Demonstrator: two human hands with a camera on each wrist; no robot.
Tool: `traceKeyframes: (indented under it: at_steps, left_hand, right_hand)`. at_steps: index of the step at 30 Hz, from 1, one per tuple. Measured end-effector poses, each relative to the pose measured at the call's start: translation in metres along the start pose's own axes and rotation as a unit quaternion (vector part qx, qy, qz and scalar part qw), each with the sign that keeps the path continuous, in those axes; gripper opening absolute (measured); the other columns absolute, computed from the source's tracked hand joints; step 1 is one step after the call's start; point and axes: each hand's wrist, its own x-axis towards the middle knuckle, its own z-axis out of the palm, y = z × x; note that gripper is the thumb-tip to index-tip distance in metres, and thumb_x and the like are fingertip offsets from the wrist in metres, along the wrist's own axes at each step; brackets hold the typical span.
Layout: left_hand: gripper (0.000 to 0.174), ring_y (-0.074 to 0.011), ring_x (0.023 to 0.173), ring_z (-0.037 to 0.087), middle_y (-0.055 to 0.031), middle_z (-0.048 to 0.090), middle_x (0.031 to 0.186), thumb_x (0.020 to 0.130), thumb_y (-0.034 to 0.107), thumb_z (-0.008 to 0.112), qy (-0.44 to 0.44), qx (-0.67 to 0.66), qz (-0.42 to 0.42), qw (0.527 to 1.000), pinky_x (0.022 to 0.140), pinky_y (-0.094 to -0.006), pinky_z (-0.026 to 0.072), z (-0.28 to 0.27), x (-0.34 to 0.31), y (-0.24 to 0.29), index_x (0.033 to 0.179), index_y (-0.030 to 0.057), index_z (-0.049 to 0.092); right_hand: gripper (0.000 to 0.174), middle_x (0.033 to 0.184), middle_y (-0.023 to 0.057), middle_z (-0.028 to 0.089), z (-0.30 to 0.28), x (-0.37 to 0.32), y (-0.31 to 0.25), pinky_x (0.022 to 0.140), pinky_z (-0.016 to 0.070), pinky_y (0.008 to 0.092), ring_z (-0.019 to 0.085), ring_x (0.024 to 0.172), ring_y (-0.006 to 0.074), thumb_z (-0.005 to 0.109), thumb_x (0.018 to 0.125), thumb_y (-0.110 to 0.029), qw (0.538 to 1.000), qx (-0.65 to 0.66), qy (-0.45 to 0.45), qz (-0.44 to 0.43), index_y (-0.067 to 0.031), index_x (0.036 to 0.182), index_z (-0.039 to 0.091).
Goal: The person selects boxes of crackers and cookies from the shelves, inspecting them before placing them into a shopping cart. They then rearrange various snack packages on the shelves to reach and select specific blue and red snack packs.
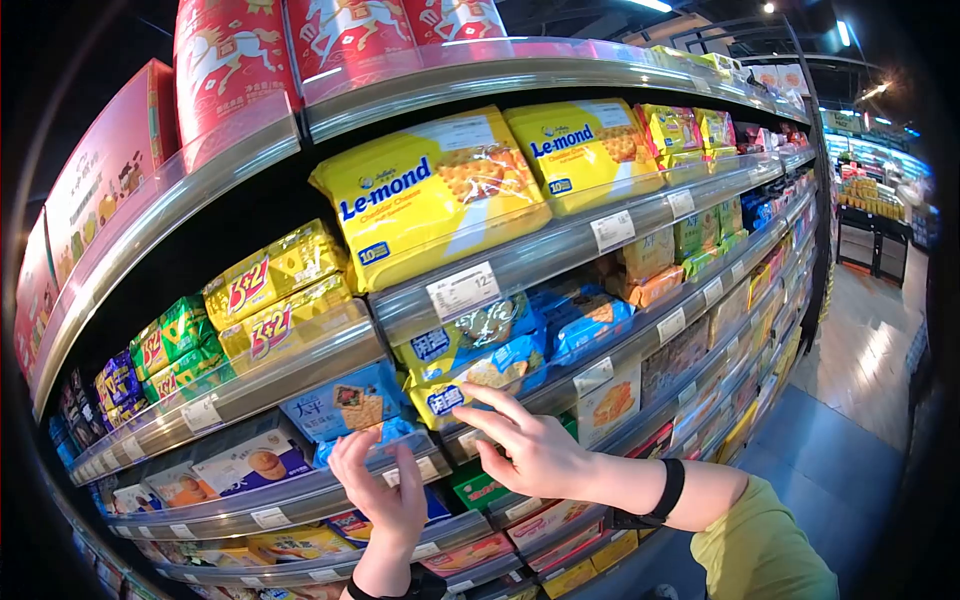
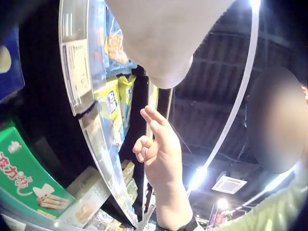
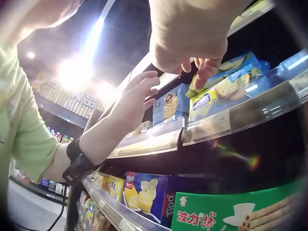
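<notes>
My right hand (image 1: 535,452) is raised before the shelf, index and middle fingers extended near the yellow-and-blue cracker packets (image 1: 505,362). In the left wrist view the other fingers of this right hand (image 2: 162,156) are bent, with nothing in them. To its left, my left hand (image 1: 382,492) is lifted palm up with fingers loosely bent and holding nothing. Behind the left fingers lies a blue cracker packet (image 1: 345,400). In the right wrist view, the left hand (image 3: 131,105) faces the same shelf, apart from the packets.
Large yellow Le-mond bags (image 1: 430,195) fill the shelf above, behind a clear front lip. Yellow 3+2 biscuit packs (image 1: 275,275) stand at left. Below are a green wafer-roll box (image 3: 231,211) and a blue Tipo box (image 3: 144,192). An aisle floor (image 1: 860,350) runs along the right.
</notes>
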Motion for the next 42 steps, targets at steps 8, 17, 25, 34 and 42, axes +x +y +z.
traceKeyframes:
  at_steps: [8,17,25,34,42]
  left_hand:
    - [0.029,-0.0308,0.091,0.057,-0.0108,0.062,0.094,0.073,-0.004,0.067,-0.067,-0.016,0.049,0.996,0.090,-0.0444,0.0395,0.076,-0.002,0.075,0.099,0.0055,0.057]
    - [0.031,-0.0323,0.101,0.057,-0.0133,0.063,0.111,0.078,0.002,0.070,-0.194,0.013,0.024,0.981,0.088,-0.0408,0.0448,0.176,0.009,0.151,0.107,0.0043,0.062]
    - [0.030,-0.0361,0.111,0.056,-0.0194,0.062,0.117,0.088,0.006,0.059,-0.208,0.159,-0.002,0.965,0.095,-0.0413,0.0459,0.228,0.018,0.163,0.117,-0.0017,0.060]
    - [0.021,-0.0344,0.101,0.058,-0.0161,0.065,0.108,0.087,0.008,0.060,-0.273,0.157,-0.032,0.949,0.089,-0.0410,0.0477,0.231,0.028,0.155,0.106,-0.0003,0.064]
    - [0.013,-0.0365,0.085,0.063,-0.0188,0.068,0.086,0.087,0.011,0.058,-0.371,0.170,-0.080,0.909,0.077,-0.0460,0.0503,0.238,0.055,0.129,0.090,0.0029,0.068]
  right_hand:
    - [0.034,0.132,0.0145,0.052,-0.073,-0.036,0.058,0.062,0.0558,0.0313,0.068,0.076,0.0235,0.062,0.084,-0.003,0.999,-0.007,-0.039,0.003,-0.0034,0.118,0.060]
    - [0.028,0.124,0.0128,0.056,-0.170,-0.062,0.149,0.057,0.0564,0.0351,0.067,0.071,0.0271,0.062,0.083,-0.008,0.997,-0.044,-0.044,-0.036,-0.0028,0.111,0.059]
    - [0.027,0.113,0.0159,0.059,-0.205,-0.030,0.200,0.064,0.0565,0.0404,0.066,0.077,0.0347,0.057,0.089,-0.012,0.996,-0.058,-0.065,0.015,-0.0022,0.114,0.058]
    - [0.020,0.106,0.0206,0.062,-0.174,0.052,0.196,0.069,0.0571,0.0404,0.069,0.077,0.0351,0.059,0.086,-0.008,0.955,-0.192,-0.226,-0.026,0.0033,0.102,0.061]
    - [0.032,0.124,0.0153,0.061,-0.106,0.099,0.238,0.092,0.0496,0.0418,0.058,0.116,0.0293,0.044,0.094,-0.019,0.935,-0.304,-0.152,0.097,-0.0058,0.116,0.063]
